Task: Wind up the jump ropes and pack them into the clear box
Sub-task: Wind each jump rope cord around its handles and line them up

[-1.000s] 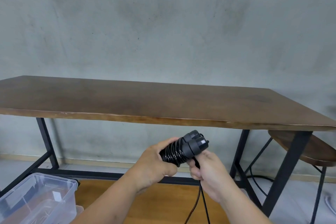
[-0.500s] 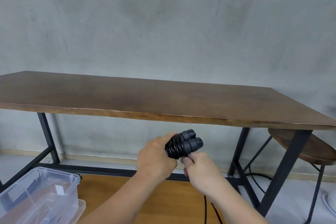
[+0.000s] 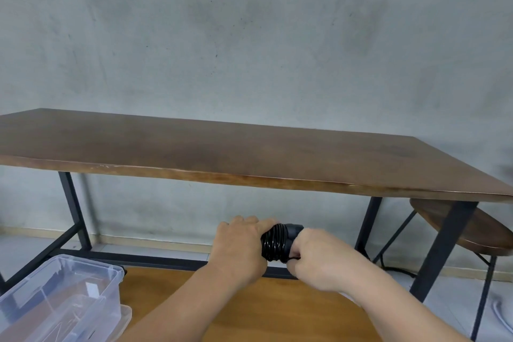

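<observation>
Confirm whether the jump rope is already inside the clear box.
No: the black jump rope is held between the left hand and right hand in front of the table, apart from the clear box at lower left.

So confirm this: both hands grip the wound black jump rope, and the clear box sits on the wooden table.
Not quite. The head view shows the clear box on the floor, lower left, not on the wooden table. Both hands, left and right, do grip the wound black jump rope.

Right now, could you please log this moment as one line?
left hand: grips jump rope | right hand: pinches cord end | clear box: on floor, open
</observation>
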